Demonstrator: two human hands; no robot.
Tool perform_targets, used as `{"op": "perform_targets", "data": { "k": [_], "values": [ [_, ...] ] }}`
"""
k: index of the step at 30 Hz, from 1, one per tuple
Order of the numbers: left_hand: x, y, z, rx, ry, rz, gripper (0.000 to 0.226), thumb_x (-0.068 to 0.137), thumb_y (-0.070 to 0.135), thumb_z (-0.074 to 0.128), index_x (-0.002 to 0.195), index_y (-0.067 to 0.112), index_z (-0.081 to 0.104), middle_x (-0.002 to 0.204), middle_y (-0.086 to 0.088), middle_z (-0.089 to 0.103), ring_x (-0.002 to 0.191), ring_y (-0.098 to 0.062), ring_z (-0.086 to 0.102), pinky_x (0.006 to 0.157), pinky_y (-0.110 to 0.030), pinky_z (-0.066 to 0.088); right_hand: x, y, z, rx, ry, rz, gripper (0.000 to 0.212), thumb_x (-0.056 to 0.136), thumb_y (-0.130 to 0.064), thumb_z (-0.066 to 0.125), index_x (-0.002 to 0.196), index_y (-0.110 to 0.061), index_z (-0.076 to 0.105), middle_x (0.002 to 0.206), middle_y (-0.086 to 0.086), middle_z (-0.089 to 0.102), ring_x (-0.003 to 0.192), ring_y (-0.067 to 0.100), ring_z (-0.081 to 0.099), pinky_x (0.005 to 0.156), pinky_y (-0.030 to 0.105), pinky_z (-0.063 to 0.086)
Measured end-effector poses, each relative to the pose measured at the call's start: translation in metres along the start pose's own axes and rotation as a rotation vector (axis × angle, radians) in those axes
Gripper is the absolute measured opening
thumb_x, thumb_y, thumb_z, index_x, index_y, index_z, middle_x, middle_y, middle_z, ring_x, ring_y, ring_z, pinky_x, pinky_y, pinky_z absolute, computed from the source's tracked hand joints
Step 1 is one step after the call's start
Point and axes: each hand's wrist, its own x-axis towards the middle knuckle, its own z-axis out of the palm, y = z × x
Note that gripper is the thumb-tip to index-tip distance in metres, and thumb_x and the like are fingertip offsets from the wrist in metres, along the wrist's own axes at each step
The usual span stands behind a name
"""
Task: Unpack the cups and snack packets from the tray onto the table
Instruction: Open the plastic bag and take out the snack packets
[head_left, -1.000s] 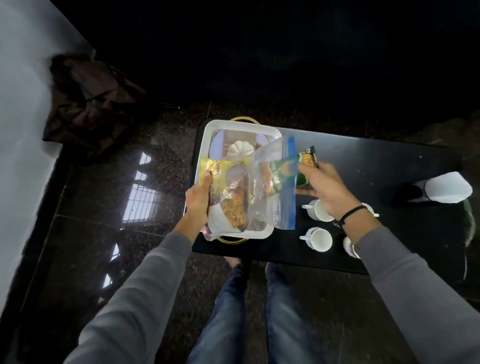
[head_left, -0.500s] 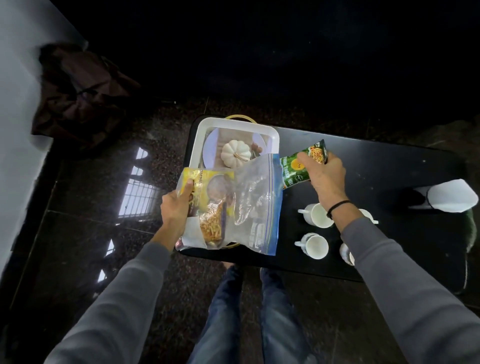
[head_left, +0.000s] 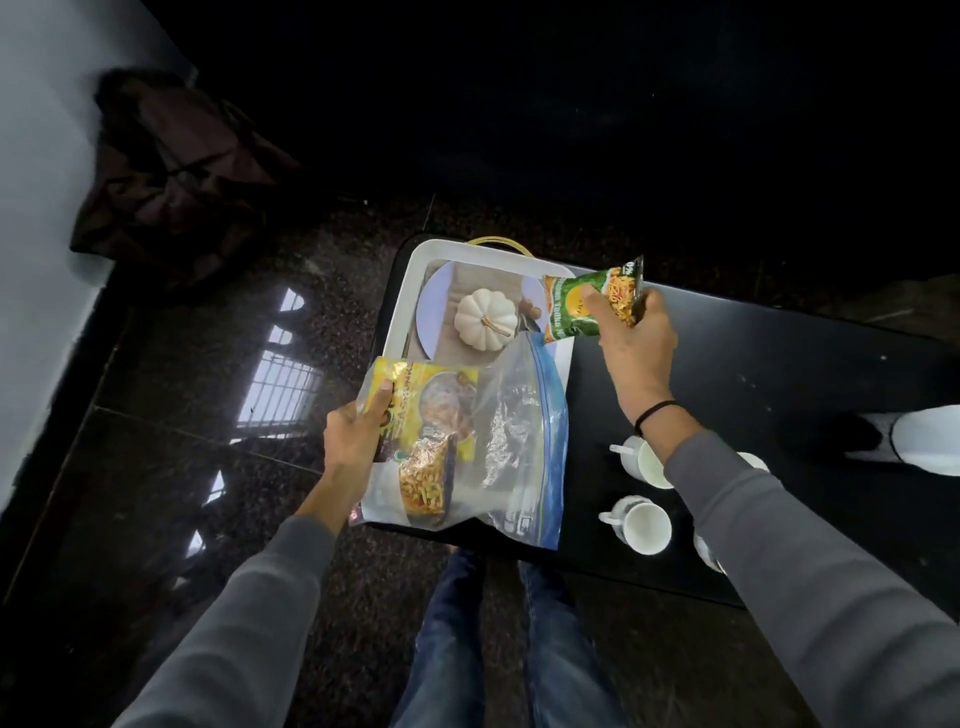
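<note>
Two hands: both busy above the near-left end of the table.
Left hand (head_left: 353, 441): fingers and thumb pinch the edge of a clear zip bag (head_left: 511, 441) together with the yellow snack packet (head_left: 431, 431) seen through its plastic; the bag hangs over the near end of the tray.
Right hand (head_left: 631, 343): fingers curl around a green snack packet (head_left: 587, 301), held in the air over the tray's right rim.
Tray (head_left: 410, 280): white, rectangular, at the table's left end; its printed bottom shows a pale pumpkin.
Cups (head_left: 641, 525): white, empty, standing on the table to the right of the tray, partly hidden by the right sleeve.
Table (head_left: 779, 364): black, glossy, with a few pale specks.
Floor (head_left: 171, 415): dark polished stone, mirroring a barred window.
Room: dim; a pale wall on the left, a dark brown bag (head_left: 176, 176) slumped against it.
Far right: a white object (head_left: 930, 439) at the table's edge, too cropped to identify.
</note>
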Motion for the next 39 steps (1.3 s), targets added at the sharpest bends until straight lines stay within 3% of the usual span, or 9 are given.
{"op": "perform_targets", "data": {
  "k": [7, 13, 17, 20, 23, 25, 29, 34, 39],
  "values": [
    [0.001, 0.001, 0.004, -0.075, -0.050, 0.014, 0.046, 0.083, 0.051, 0.076, 0.043, 0.030, 0.067, 0.061, 0.005, 0.072, 0.061, -0.013, 0.068, 0.065, -0.033, 0.058, 0.010, -0.014, 0.041, 0.060, -0.008, -0.113, 0.045, 0.090, -0.040, 0.075, 0.114, -0.007, 0.056, 0.089, -0.012, 0.065, 0.077, -0.009, 0.062, 0.063, 0.004, 0.049],
    [0.006, -0.001, 0.012, -0.085, -0.095, 0.043, 0.049, 0.084, 0.051, 0.075, 0.042, 0.029, 0.064, 0.069, -0.006, 0.073, 0.065, -0.019, 0.069, 0.069, -0.037, 0.059, 0.032, -0.004, 0.071, 0.104, -0.269, 0.106, 0.024, 0.093, -0.037, 0.072, 0.099, -0.019, 0.058, 0.098, 0.000, 0.072, 0.066, 0.004, 0.070, 0.068, 0.023, 0.062],
    [0.009, -0.004, 0.018, -0.096, -0.110, 0.055, 0.042, 0.084, 0.054, 0.074, 0.052, 0.027, 0.071, 0.065, 0.003, 0.074, 0.061, -0.008, 0.070, 0.067, -0.031, 0.059, 0.038, 0.007, 0.079, 0.222, -0.428, 0.317, 0.011, 0.105, -0.015, 0.056, 0.107, -0.006, 0.061, 0.119, 0.015, 0.066, 0.089, 0.022, 0.069, 0.074, 0.023, 0.061],
    [0.012, -0.008, 0.020, -0.075, -0.110, 0.055, 0.045, 0.082, 0.057, 0.074, 0.069, 0.014, 0.070, 0.074, 0.001, 0.075, 0.070, -0.003, 0.072, 0.075, -0.032, 0.058, 0.043, 0.018, 0.071, 0.333, -0.437, 0.376, 0.034, 0.107, -0.004, 0.047, 0.137, 0.011, 0.047, 0.139, 0.029, 0.052, 0.109, 0.031, 0.062, 0.074, 0.012, 0.056],
    [0.009, -0.006, 0.023, -0.119, -0.095, 0.046, 0.035, 0.083, 0.053, 0.075, 0.067, 0.022, 0.076, 0.072, 0.006, 0.077, 0.070, -0.001, 0.072, 0.066, -0.018, 0.056, 0.034, 0.020, 0.051, 0.319, -0.279, 0.397, 0.016, 0.104, -0.007, 0.052, 0.119, -0.005, 0.060, 0.123, 0.025, 0.062, 0.101, 0.023, 0.065, 0.088, 0.026, 0.056],
    [0.007, -0.004, 0.025, -0.152, -0.084, 0.055, 0.032, 0.086, 0.048, 0.075, 0.066, 0.024, 0.076, 0.069, 0.009, 0.077, 0.067, 0.003, 0.071, 0.059, -0.010, 0.052, 0.027, 0.021, 0.036, 0.287, -0.205, 0.371, 0.012, 0.100, -0.003, 0.056, 0.103, -0.010, 0.065, 0.107, 0.016, 0.067, 0.093, 0.019, 0.063, 0.080, 0.021, 0.055],
    [0.004, -0.002, 0.028, -0.241, -0.080, 0.038, 0.034, 0.088, 0.044, 0.074, 0.077, 0.012, 0.077, 0.085, -0.011, 0.078, 0.083, -0.020, 0.073, 0.078, -0.035, 0.058, 0.003, 0.024, 0.001, 0.430, -0.179, 0.452, 0.012, 0.098, 0.001, 0.058, 0.098, -0.003, 0.069, 0.077, 0.004, 0.071, 0.069, 0.012, 0.066, 0.061, 0.017, 0.057],
    [-0.001, 0.000, 0.032, -0.298, -0.064, -0.004, 0.039, 0.089, 0.042, 0.073, 0.065, 0.013, 0.065, 0.084, -0.018, 0.071, 0.078, -0.027, 0.069, 0.077, -0.043, 0.059, -0.025, 0.031, -0.021, 0.432, -0.476, 0.535, 0.018, 0.098, 0.000, 0.058, 0.108, 0.005, 0.072, 0.093, 0.016, 0.079, 0.083, 0.020, 0.078, 0.068, 0.020, 0.061],
    [-0.001, 0.003, 0.039, -0.281, -0.149, -0.087, 0.043, 0.079, 0.049, 0.081, 0.055, 0.019, 0.063, 0.067, -0.007, 0.073, 0.060, -0.019, 0.072, 0.058, -0.032, 0.062, -0.049, 0.033, -0.009, 0.422, -0.923, 0.562, 0.019, 0.090, -0.004, 0.067, 0.105, -0.002, 0.079, 0.112, 0.015, 0.078, 0.104, 0.024, 0.076, 0.083, 0.026, 0.062]
  ]
}}
